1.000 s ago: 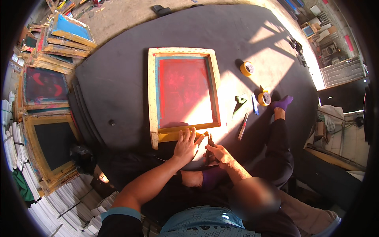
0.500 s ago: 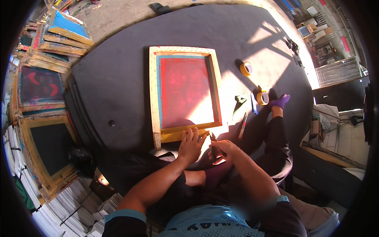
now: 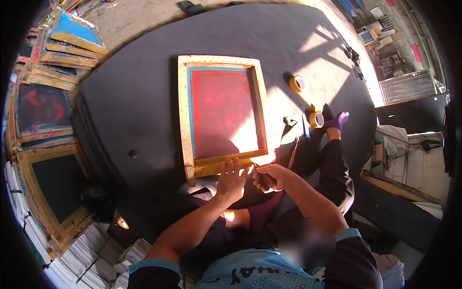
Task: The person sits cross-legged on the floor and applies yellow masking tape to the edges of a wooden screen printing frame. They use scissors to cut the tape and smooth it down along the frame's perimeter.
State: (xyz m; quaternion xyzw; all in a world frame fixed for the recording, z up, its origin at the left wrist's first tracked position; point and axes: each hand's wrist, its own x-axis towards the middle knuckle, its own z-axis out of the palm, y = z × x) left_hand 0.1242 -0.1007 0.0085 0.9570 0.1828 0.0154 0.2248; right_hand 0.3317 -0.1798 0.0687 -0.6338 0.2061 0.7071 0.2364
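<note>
1. Your right grip (image 3: 270, 177) is closed around a dark hand tool (image 3: 263, 180).
2. Your left grip (image 3: 231, 184) lies open on the yellow lower bar (image 3: 207, 169) of a rectangular wooden frame (image 3: 183, 111).
3. Frame rests on dark grey sheeting (image 3: 130, 106).

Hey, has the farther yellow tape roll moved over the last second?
No; judged against the nearer tape roll and the dark mat, the farther tape roll has stayed put.

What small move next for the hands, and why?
Probably ease the dark tool slightly along the near side of the wooden frame, bracing with the left hand: its fingers lie on that side, and the right hand grips the tool near its right end.
</note>
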